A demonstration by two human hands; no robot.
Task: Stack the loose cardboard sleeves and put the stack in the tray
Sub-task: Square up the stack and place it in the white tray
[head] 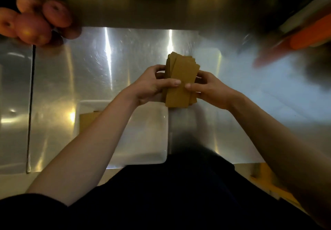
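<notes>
A stack of brown cardboard sleeves [180, 74] is held above the steel counter, its far edges slightly fanned. My left hand [152, 84] grips its left side with the thumb on top. On the right side my right hand [209, 88] holds it, thumb also on top. A white tray [152, 140] lies on the counter below my left forearm, near the front edge. In the tray's far left corner lies a brown cardboard piece [87, 120], partly hidden by my arm.
Several red apples [35, 20] sit at the far left against the steel back wall. An orange object [308, 36] lies blurred at the far right. A dark seam [30, 104] runs down the counter at the left.
</notes>
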